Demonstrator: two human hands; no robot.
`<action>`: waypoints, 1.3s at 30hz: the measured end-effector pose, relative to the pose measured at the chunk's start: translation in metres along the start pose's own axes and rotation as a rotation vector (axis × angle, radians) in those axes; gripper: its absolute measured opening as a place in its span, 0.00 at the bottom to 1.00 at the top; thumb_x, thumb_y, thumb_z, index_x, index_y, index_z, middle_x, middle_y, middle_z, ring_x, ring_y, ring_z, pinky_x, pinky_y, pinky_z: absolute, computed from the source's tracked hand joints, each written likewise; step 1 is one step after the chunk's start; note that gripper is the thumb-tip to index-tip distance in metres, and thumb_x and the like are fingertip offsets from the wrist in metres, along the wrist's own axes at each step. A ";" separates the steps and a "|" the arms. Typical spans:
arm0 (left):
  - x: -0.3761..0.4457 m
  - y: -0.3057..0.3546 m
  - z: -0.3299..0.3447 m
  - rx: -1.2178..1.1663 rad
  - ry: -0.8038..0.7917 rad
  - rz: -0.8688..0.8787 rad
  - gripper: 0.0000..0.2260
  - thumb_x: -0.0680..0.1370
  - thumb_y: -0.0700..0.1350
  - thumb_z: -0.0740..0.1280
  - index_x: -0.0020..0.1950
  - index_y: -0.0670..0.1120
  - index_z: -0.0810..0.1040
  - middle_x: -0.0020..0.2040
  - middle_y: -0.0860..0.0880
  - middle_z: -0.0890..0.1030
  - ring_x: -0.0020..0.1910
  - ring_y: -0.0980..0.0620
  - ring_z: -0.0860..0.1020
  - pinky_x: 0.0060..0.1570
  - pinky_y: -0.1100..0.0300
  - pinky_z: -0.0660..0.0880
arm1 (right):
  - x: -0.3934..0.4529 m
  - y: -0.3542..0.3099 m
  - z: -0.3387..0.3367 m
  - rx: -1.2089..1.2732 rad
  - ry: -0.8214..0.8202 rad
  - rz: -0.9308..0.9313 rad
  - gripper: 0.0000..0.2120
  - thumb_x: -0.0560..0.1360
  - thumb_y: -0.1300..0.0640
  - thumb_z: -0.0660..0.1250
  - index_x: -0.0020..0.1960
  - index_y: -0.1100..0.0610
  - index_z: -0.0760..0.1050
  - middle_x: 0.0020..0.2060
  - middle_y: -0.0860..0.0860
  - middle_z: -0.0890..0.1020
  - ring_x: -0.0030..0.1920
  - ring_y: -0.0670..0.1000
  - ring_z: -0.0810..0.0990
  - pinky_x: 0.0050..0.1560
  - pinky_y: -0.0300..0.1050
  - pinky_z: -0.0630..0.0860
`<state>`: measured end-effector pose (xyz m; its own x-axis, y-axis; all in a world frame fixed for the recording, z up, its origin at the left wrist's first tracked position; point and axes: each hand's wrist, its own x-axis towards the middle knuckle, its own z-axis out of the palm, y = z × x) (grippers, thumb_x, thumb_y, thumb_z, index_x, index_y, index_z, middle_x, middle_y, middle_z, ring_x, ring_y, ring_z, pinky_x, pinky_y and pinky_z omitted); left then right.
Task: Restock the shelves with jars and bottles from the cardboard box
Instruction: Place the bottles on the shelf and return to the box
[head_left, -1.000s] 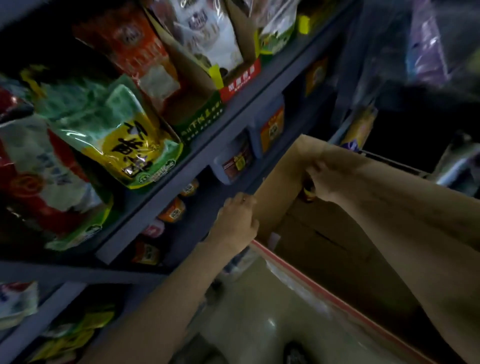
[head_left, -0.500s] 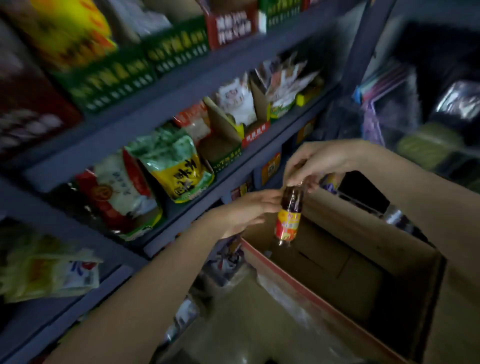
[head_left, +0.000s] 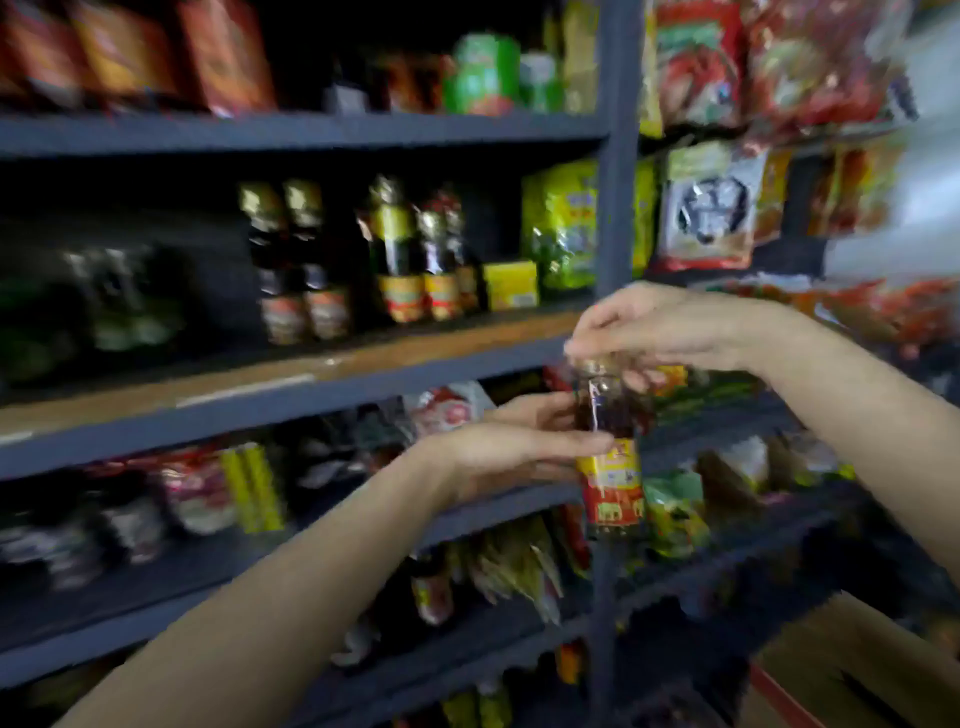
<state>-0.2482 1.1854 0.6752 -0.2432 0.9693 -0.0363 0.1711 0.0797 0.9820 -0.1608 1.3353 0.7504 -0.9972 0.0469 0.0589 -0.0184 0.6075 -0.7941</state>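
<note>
The bottle (head_left: 610, 457) hangs in mid-air in front of the shelf (head_left: 291, 379) edge, not yet on it, so it could slip during the handover because the right hand (head_left: 670, 332) only pinches its cap from above. The left hand (head_left: 519, 452) reaches in from the side, fingers curling round the bottle's middle, both forearms raised towards the shelf's row of bottles (head_left: 363, 270)

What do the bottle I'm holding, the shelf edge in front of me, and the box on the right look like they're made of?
Bottle: clear glass or hard plastic, hard to say; dark contents show through, with a glossy yellow-and-red label. Shelf: probably painted metal, matte dark blue-grey, thin straight edges and post; the brown strip on it is too blurred to name. Box: plain brown cardboard, matte, with a folded flap.
</note>
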 end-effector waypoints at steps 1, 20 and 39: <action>-0.023 0.012 -0.016 0.024 0.061 0.036 0.15 0.74 0.38 0.67 0.57 0.52 0.74 0.54 0.55 0.80 0.53 0.57 0.78 0.63 0.53 0.70 | 0.006 -0.025 0.012 0.020 0.049 -0.074 0.16 0.66 0.50 0.69 0.45 0.62 0.76 0.27 0.51 0.75 0.21 0.45 0.72 0.19 0.34 0.66; -0.106 0.095 -0.146 0.632 0.858 0.183 0.17 0.75 0.41 0.68 0.63 0.42 0.75 0.60 0.48 0.78 0.54 0.56 0.75 0.58 0.63 0.69 | 0.091 -0.139 0.041 -0.081 0.553 -0.343 0.20 0.72 0.58 0.71 0.62 0.54 0.72 0.55 0.51 0.78 0.44 0.50 0.82 0.44 0.45 0.82; 0.027 0.068 -0.191 0.724 0.657 -0.141 0.19 0.78 0.40 0.62 0.69 0.44 0.69 0.70 0.46 0.69 0.65 0.47 0.71 0.65 0.56 0.69 | 0.220 -0.020 -0.010 -0.011 0.538 0.043 0.37 0.72 0.57 0.71 0.75 0.57 0.56 0.65 0.56 0.73 0.59 0.56 0.76 0.47 0.51 0.81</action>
<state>-0.4254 1.1724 0.7760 -0.7508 0.6353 0.1810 0.5892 0.5202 0.6182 -0.3793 1.3415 0.7855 -0.8187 0.4696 0.3305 0.0252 0.6043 -0.7964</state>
